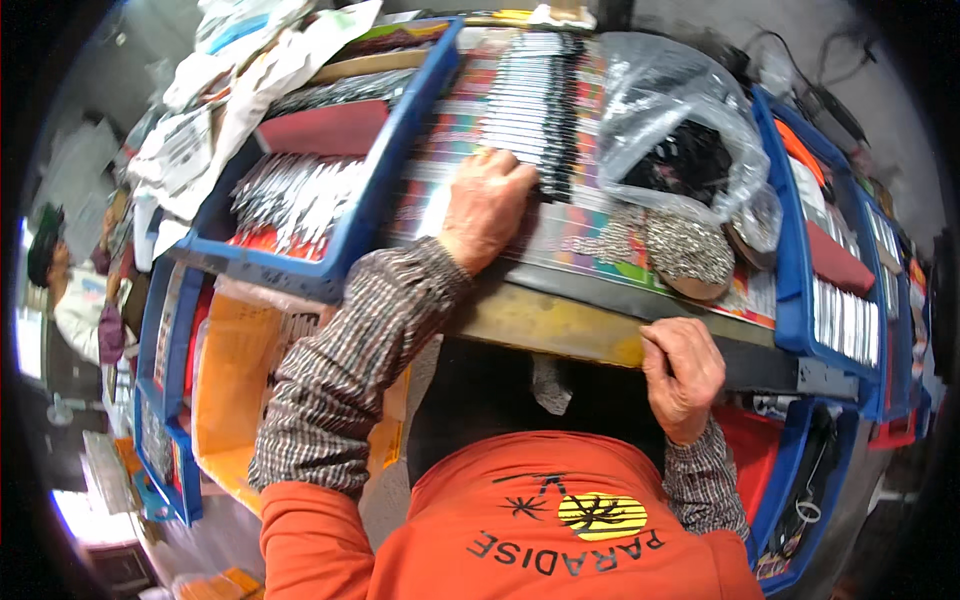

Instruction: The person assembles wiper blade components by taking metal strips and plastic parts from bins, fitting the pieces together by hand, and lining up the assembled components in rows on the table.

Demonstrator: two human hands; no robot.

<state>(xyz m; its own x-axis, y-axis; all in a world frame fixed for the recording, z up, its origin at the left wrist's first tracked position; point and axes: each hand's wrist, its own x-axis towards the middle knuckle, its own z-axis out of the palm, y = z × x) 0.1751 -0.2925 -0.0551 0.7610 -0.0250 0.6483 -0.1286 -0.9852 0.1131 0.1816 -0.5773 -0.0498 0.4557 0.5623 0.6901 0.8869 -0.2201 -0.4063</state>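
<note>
A long row of slim pen-like pieces (527, 100), silvery white with black ends, lies side by side on the printed sheets covering the table. At the row's near left end is my left hand (490, 205), its fingers curled down against the pieces; what they grip is hidden. My right hand (683, 375) hovers at the table's front edge with thumb and fingers curled in, and whatever they may pinch cannot be made out. Just beyond it sits a heap of small silvery metal parts (690, 248), part of it spread loose to the left.
A clear plastic bag (640, 85) of small black parts stands behind the heap. Blue trays flank the table, the left one (345, 235) holding many similar slim pieces, the right one (795, 290) too. An orange crate (235, 370) is beside my left arm. Another person (80, 290) is far left.
</note>
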